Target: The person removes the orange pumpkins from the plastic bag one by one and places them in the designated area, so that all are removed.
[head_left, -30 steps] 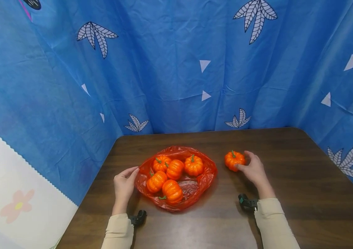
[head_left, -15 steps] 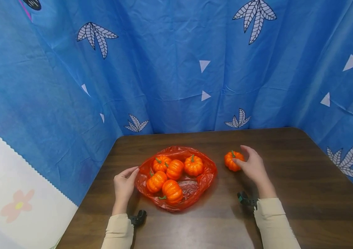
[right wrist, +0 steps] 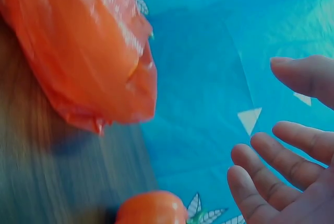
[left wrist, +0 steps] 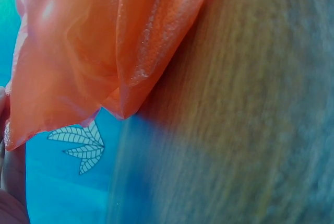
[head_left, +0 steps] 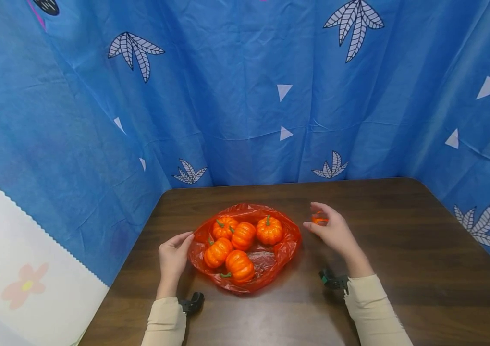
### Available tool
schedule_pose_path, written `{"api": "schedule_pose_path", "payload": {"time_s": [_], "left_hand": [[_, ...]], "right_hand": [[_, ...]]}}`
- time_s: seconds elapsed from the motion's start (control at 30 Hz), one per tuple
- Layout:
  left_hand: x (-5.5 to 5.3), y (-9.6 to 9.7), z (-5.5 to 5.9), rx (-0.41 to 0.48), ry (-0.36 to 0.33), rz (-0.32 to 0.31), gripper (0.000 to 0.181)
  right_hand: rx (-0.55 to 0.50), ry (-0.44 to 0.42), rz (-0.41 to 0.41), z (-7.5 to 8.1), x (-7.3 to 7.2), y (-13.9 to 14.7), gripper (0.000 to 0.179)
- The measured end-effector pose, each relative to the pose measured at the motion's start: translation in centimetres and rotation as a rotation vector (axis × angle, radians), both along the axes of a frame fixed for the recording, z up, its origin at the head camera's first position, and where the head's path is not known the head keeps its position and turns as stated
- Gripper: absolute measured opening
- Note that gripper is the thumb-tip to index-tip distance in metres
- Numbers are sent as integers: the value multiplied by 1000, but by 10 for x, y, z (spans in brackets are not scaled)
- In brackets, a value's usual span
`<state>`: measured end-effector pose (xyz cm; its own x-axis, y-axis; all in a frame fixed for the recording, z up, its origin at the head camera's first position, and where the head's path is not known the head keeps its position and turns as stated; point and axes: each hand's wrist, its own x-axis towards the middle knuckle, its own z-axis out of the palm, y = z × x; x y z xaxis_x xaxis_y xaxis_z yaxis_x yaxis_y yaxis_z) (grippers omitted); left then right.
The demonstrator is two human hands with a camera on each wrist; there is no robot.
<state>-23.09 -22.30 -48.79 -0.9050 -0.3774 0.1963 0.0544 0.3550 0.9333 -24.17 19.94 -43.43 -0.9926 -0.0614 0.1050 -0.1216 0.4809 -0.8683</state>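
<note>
A red plastic bag [head_left: 266, 262] lies with its mouth spread wide in the head view, holding several small orange pumpkins [head_left: 239, 265]. At its left rim, my left hand [head_left: 173, 257] pinches the plastic between thumb and fingertips. One more pumpkin [head_left: 320, 219] rests on the table to the right of the bag, mostly covered by my right hand [head_left: 333, 233]. That hand hovers over it with fingers extended and thumb apart. In the right wrist view the palm and fingers are bare, and the pumpkin [right wrist: 151, 209] sits lower, apart from the fingers.
The dark wooden table [head_left: 409, 250] ends at the back against a blue patterned curtain [head_left: 245, 96], which also hangs at both sides. A white cloth [head_left: 24, 250] with a flower print is at the left. Wrist cameras [head_left: 333, 281] stick out from both wrists.
My right hand has come away from the pumpkin's right side and moved left, now passing over and hiding most of it. The pumpkin, the bag and my left hand stay in place.
</note>
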Motion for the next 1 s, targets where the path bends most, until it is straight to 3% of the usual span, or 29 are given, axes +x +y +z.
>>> {"api": "schedule_pose_path", "payload": {"time_s": [0.47,0.8,1.0], "left_hand": [[-1,1,-1,-6,-24,1,31],[2,1,0,-6,-20,5,30],[0,0,0,-7,-24,2,30]], "right_hand": [[-122,24,86,2,-2,-20,60],[-114,23,139,-3,-6,-45,57],[-117,-30,130,-6,-8,-59,57]]}}
